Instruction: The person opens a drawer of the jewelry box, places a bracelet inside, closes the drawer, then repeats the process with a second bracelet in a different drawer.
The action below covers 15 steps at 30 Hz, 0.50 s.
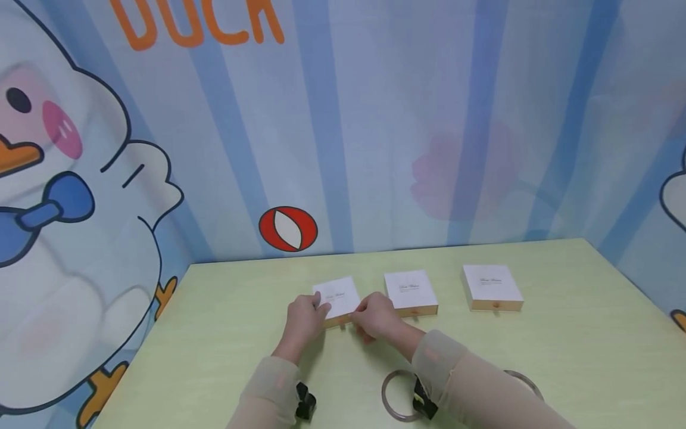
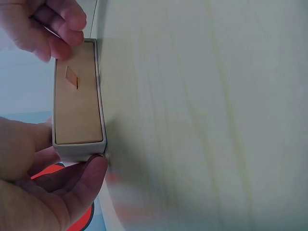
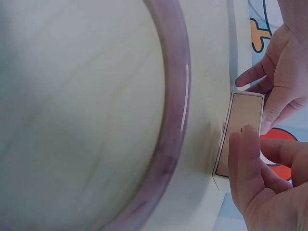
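Three white drawer boxes with printed lids and tan fronts stand in a row on the table. My left hand (image 1: 303, 322) grips the left end of the leftmost box (image 1: 339, 296), its thumb on the lid. A small tan pull tab (image 2: 71, 77) sticks out of that box's drawer front (image 2: 78, 113), which looks closed. At the box's right front corner is my right hand (image 1: 377, 316), its fingers (image 3: 249, 159) in front of the drawer front. The tab shows free of those fingers in the left wrist view. In the right wrist view they hide it.
The middle box (image 1: 410, 290) stands just right of my right hand, the third box (image 1: 492, 285) farther right. A glossy bangle (image 1: 387, 405) lies near the front, another ring (image 1: 527, 381) partly behind the right sleeve. A printed cloth backdrop (image 1: 375, 119) rises behind the table (image 1: 241, 310).
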### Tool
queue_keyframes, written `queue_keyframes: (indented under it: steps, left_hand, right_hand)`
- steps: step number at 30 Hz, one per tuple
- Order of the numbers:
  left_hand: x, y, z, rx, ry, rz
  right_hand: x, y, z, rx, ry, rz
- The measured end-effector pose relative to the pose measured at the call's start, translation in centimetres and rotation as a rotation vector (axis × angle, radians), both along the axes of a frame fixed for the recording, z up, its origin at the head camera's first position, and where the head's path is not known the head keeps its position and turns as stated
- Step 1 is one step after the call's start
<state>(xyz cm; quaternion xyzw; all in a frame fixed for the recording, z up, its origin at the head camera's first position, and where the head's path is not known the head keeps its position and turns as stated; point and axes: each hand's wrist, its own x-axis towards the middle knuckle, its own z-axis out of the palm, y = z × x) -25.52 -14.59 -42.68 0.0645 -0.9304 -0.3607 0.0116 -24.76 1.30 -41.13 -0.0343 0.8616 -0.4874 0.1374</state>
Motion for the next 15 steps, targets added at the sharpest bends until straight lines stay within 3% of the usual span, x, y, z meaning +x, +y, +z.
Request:
queue_keyframes:
  steps: [15]
  left_hand:
    - [0.18, 0.09, 0.07, -0.018, -0.004, 0.004]
  right_hand:
    - [0.2, -0.51, -0.86, -0.048, -0.04, 0.038]
